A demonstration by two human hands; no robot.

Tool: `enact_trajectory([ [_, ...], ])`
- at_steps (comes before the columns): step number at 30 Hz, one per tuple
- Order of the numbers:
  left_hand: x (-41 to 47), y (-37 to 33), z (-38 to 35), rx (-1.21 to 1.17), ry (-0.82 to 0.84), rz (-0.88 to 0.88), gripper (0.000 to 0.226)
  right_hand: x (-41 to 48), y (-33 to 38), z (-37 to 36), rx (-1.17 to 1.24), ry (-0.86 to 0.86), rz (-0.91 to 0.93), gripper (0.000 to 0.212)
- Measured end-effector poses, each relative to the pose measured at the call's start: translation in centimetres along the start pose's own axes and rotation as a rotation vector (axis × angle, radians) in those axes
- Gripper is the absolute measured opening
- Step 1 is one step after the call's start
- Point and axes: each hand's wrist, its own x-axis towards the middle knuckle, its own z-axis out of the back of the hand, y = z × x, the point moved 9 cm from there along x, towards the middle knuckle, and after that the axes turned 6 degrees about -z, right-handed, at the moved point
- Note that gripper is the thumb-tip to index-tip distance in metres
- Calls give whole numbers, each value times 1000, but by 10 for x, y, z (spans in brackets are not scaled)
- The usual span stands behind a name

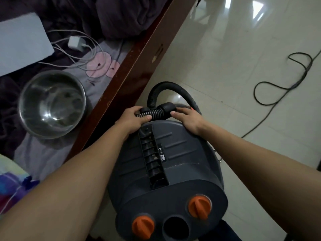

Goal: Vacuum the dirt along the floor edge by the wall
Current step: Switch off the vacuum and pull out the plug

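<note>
While you have both hands busy at the hose, mind what lies on either side of you. At the left of the frame a round stainless steel bowl (52,104) sits on the grey bedsheet (41,159), and above it lies a white charger block (75,42) with thin white cables. A swinging hose could snag those cables or knock the bowl.

Next comes the dark red-brown wooden bed rail (139,54), running diagonally up the middle. The canister stands just beside it, so a hard tug may bang it against the wood.

At the centre, your left hand (132,119) is curled round the ribbed black hose (156,113) near its end. Just to the right, your right hand (188,119) grips the smooth black cuff (167,107) on that hose. A slip here could pinch a finger, or leave a loose joint that leaks suction.

Below your hands the dark grey plastic vacuum canister (173,162) fills the lower centre. It has two orange knobs (143,226) and an open round port (175,227) at the bottom edge. No wall edge or dirt shows in view.

At the right a black power cord (278,87) loops across the glossy pale tiles (243,66), where it could catch your foot or the canister once you move
</note>
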Motion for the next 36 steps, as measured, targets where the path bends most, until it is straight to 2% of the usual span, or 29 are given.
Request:
enact_trajectory([
  [4,-7,5,6,10,-50,-22,42,-20,2,3,-47,-69,-23,43],
  [7,-23,8,16,149,-87,-36,51,-51,-5,-1,-115,-102,-22,38],
  [9,-46,9,25,217,-139,-61,50,-76,-16,-4,-103,-111,-27,46],
  [11,-82,8,31,189,-229,-100,43,-103,-27,-7,-103,-129,-32,55],
  [14,-150,-4,23,190,-297,-223,40,-149,-49,-10,-41,-205,-66,60],
  [18,-213,-20,-10,443,-167,-306,41,-212,-96,-7,43,-388,-256,47],
  [20,-232,-28,-22,589,-88,-288,39,-240,-114,-3,59,-399,-336,44],
  [24,-259,-71,-54,840,117,-372,32,-287,-134,28,-4,-365,-403,45],
  [28,-278,-138,-94,890,252,-423,22,-324,-149,98,-80,-381,-410,43],
  [36,-288,-313,-208,995,251,-494,24,-365,-185,289,-234,-410,-321,41],
])
